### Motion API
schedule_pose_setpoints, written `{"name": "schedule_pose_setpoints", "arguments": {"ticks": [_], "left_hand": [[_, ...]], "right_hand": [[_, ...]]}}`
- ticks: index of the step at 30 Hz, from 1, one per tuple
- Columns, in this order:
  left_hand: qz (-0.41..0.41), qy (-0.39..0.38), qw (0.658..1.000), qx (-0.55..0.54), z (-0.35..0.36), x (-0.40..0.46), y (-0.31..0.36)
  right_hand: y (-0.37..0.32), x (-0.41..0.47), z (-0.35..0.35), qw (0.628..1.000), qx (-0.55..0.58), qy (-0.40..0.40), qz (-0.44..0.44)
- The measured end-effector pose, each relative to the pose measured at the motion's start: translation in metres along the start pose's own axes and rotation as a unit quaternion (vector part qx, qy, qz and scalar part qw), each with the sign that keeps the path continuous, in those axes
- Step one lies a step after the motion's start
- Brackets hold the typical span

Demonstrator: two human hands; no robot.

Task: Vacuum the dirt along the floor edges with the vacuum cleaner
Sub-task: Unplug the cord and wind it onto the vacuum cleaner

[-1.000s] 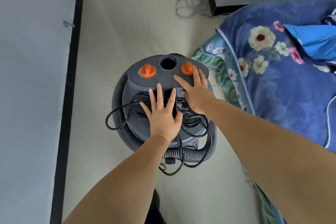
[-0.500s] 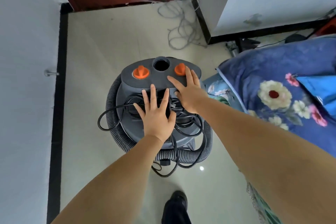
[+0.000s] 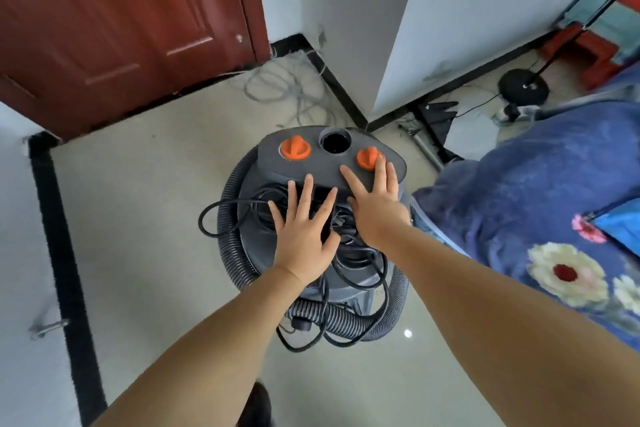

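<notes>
Head view: both hands' grip flat atop vacuum cleaner.

The floor is pale, glossy tile, edged with a black skirting strip along the left wall. A grey vacuum cleaner stands on it near the middle, its ribbed hose and black power cord coiled round the base. A loose tangle of grey cable lies at the far edge beside the door. In the far right corner sit a round black stand base and a flat grey panel.
</notes>
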State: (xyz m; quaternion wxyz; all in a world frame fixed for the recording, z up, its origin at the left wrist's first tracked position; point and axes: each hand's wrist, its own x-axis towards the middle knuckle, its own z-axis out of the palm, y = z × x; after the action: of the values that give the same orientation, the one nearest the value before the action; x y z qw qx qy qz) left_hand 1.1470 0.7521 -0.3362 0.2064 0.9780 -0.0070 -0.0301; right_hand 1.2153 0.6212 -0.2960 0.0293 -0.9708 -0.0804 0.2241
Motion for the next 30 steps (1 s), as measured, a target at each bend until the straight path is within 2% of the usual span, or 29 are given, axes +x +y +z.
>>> {"name": "schedule_pose_setpoints", "arguments": {"ticks": [7, 11, 25, 30], "left_hand": [[0.158, -0.058, 0.985, 0.037, -0.016, 0.129, -0.017], [0.216, -0.096, 0.971, 0.038, -0.016, 0.192, -0.012], [0.324, -0.149, 0.934, 0.019, 0.023, 0.371, 0.096], [0.356, -0.142, 0.923, 0.009, 0.045, 0.419, 0.139]], "right_hand": [[0.012, 0.078, -0.032, 0.989, 0.039, 0.006, 0.145], [0.03, 0.115, -0.045, 0.976, 0.069, 0.016, 0.204], [0.16, 0.218, -0.11, 0.939, 0.128, 0.056, 0.314], [0.212, 0.242, -0.134, 0.925, 0.173, 0.063, 0.331]]}}
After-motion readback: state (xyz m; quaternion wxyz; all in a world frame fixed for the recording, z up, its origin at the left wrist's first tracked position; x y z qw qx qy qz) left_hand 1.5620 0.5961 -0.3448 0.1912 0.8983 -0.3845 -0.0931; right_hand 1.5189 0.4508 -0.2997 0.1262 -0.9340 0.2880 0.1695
